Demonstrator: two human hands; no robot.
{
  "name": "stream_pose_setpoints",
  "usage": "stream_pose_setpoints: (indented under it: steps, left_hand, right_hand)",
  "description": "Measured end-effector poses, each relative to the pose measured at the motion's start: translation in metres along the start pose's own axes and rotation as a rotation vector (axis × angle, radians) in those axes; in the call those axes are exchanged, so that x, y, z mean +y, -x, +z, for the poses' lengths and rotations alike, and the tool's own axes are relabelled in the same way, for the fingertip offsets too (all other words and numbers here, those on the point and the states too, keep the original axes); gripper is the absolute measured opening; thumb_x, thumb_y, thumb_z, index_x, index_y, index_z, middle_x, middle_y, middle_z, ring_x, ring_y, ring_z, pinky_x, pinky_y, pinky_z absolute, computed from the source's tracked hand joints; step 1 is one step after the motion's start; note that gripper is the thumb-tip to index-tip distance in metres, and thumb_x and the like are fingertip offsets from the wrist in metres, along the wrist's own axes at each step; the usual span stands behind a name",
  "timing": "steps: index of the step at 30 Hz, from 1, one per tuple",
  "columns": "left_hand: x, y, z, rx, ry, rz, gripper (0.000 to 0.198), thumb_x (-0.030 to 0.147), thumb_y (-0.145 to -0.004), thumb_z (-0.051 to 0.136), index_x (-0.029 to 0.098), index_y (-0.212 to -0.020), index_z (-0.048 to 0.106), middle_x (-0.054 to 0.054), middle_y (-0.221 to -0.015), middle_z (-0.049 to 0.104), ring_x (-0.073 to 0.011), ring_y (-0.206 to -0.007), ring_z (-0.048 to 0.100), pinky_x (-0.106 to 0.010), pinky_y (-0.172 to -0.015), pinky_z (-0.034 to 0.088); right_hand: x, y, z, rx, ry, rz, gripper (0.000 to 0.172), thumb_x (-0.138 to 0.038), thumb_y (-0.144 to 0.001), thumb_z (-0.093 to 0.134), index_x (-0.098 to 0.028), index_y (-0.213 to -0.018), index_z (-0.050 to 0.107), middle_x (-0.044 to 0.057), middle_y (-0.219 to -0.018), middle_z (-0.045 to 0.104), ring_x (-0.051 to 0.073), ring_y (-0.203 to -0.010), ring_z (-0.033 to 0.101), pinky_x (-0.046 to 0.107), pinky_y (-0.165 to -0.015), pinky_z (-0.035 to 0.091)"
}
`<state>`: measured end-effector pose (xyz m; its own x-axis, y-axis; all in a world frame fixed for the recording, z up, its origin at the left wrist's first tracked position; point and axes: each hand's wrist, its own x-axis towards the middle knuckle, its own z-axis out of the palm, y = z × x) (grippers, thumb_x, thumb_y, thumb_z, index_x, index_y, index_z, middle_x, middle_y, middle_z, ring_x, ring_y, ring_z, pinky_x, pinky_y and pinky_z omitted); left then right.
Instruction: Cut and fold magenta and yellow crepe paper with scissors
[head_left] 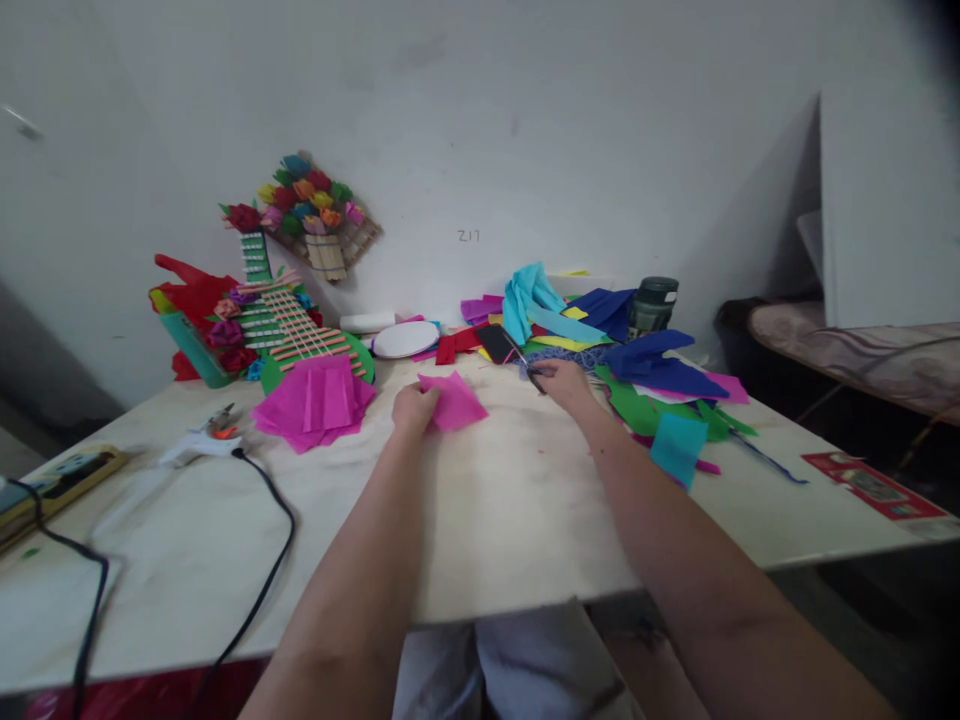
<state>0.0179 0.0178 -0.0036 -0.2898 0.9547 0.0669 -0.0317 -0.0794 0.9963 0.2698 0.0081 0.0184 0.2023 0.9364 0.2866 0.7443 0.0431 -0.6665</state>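
My left hand (pixel 416 408) pinches the left edge of a square of pink crepe paper (pixel 459 402) just over the table. In my right hand (pixel 564 385) is a pair of scissors (pixel 525 363), gripped by the dark handles, its blades pointing up and left toward a dark phone-like slab (pixel 495 343). To the left of my left hand lies a loose stack of magenta paper squares (pixel 311 405), with folded strips on top. The fingers of my right hand partly cover the scissors' handles.
A white glue gun (pixel 199 443) with a black cord lies left, near a power strip (pixel 67 480). Behind the magenta stack stands a stick-and-paper-flower craft (pixel 300 320). Blue crepe paper (pixel 660 365), green scraps (pixel 637 405) and a dark jar (pixel 652 305) occupy the right. A white disc (pixel 406 340) lies at the back.
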Motion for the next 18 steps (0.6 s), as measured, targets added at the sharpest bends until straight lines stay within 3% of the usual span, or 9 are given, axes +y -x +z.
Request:
stream_pose_setpoints:
  steps: [2, 5, 7, 10, 13, 15, 18]
  left_hand:
    - [0.003, 0.003, -0.002, 0.195, -0.056, 0.101, 0.024, 0.001, -0.049, 0.063, 0.020, -0.055, 0.050, -0.010, -0.089, 0.061, -0.0300, -0.122, 0.035, -0.031, -0.082, 0.041]
    - [0.010, 0.013, 0.002, 0.263, -0.071, 0.309, 0.034, 0.003, -0.047, 0.069, 0.020, -0.073, 0.055, -0.010, -0.120, 0.049, -0.0258, -0.132, 0.012, -0.032, -0.093, 0.034]
    - [0.014, 0.017, 0.008, 0.219, -0.066, 0.413, 0.034, 0.007, -0.050, 0.070, 0.021, -0.079, 0.058, -0.009, -0.120, 0.049, -0.0248, -0.131, 0.015, -0.032, -0.096, 0.030]
    - [0.013, 0.017, 0.018, 0.094, 0.014, 0.407, 0.026, 0.010, -0.052, 0.071, 0.021, -0.073, 0.063, -0.008, -0.098, 0.060, -0.0253, -0.124, 0.029, -0.031, -0.095, 0.032]
    - [0.006, 0.012, 0.026, -0.065, -0.093, 0.431, 0.022, 0.018, -0.052, 0.074, 0.024, -0.072, 0.066, -0.005, -0.090, 0.063, -0.0244, -0.111, 0.043, -0.030, -0.089, 0.036]
    - [0.001, 0.008, 0.029, -0.167, -0.232, 0.420, 0.017, 0.028, -0.059, 0.071, 0.024, -0.075, 0.068, -0.003, -0.081, 0.065, -0.0227, -0.095, 0.053, -0.029, -0.081, 0.039]
    - [-0.002, 0.005, 0.031, -0.185, -0.391, 0.351, 0.022, 0.040, -0.068, 0.061, 0.020, -0.064, 0.067, -0.003, -0.064, 0.064, -0.0174, -0.066, 0.056, -0.026, -0.065, 0.039]
  right_hand:
    - [-0.003, 0.001, 0.005, -0.040, -0.215, 0.020, 0.034, -0.025, -0.071, 0.057, -0.015, -0.103, 0.063, 0.005, -0.081, 0.068, 0.014, -0.062, 0.061, 0.026, -0.059, 0.050]
    - [-0.014, 0.008, 0.008, -0.088, -0.456, 0.024, 0.033, -0.018, -0.069, 0.060, -0.010, -0.100, 0.064, 0.005, -0.074, 0.067, 0.009, -0.051, 0.055, 0.024, -0.053, 0.050]
    - [-0.022, 0.014, 0.009, -0.127, -0.537, 0.011, 0.030, -0.016, -0.068, 0.061, -0.009, -0.097, 0.064, 0.004, -0.067, 0.065, 0.007, -0.045, 0.051, 0.022, -0.049, 0.048]
    - [-0.029, 0.022, 0.011, -0.196, -0.616, -0.007, 0.028, -0.013, -0.067, 0.061, -0.011, -0.094, 0.065, 0.001, -0.061, 0.064, 0.005, -0.042, 0.049, 0.019, -0.044, 0.046]
    - [-0.032, 0.025, 0.015, -0.262, -0.677, -0.024, 0.027, -0.014, -0.065, 0.062, -0.012, -0.092, 0.065, 0.000, -0.060, 0.064, 0.005, -0.042, 0.049, 0.017, -0.042, 0.046]
    - [-0.032, 0.026, 0.018, -0.309, -0.698, -0.046, 0.028, -0.015, -0.063, 0.065, -0.012, -0.091, 0.065, -0.001, -0.058, 0.063, 0.005, -0.042, 0.050, 0.017, -0.041, 0.045]
    - [-0.032, 0.027, 0.022, -0.369, -0.706, -0.083, 0.032, -0.017, -0.059, 0.068, -0.012, -0.090, 0.064, -0.003, -0.054, 0.061, 0.006, -0.040, 0.049, 0.019, -0.041, 0.044]
